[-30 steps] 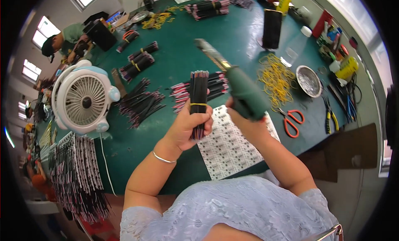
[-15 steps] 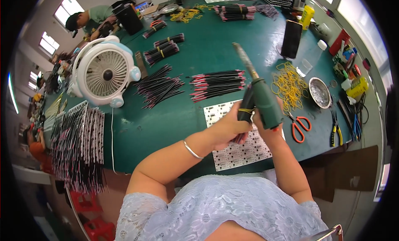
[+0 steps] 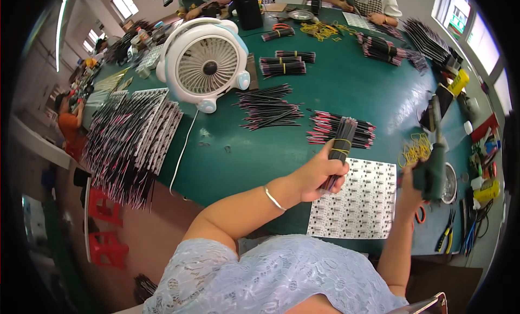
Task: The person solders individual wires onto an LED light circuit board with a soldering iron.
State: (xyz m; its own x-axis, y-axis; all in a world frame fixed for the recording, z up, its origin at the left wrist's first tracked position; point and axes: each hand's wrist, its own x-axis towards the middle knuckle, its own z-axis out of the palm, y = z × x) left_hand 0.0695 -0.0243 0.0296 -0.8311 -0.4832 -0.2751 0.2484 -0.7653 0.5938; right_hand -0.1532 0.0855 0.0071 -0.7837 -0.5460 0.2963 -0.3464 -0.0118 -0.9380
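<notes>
My left hand point(image 3: 324, 172) is closed around a bundle of thin black wires point(image 3: 344, 136). A yellow rubber band circles the bundle, which stands tilted upward from my fist. My right hand point(image 3: 410, 185) grips a hot-air gun point(image 3: 431, 172) with a dark green body and long metal nozzle, blurred and pointing away from me. Some of the right fingers are hidden behind it. Below and between my hands lies a white sheet of small circuit boards point(image 3: 355, 203). Just beyond the left hand's bundle is a pile of black wires with red ends point(image 3: 319, 128).
A white fan point(image 3: 208, 65) stands at the left, its cord running over the table edge. Loose black wires point(image 3: 271, 111) and banded bundles point(image 3: 283, 67) lie beyond. Right: yellow rubber bands point(image 3: 414, 150), metal bowl point(image 3: 449, 184), orange-handled scissors point(image 3: 421, 214), pliers point(image 3: 447, 232). Co-workers sit at the far side.
My hands have moved apart: the right carries the hot-air gun to the right, away from the wire bundle. The left still holds the bundle, now more upright. The whole view has shifted.
</notes>
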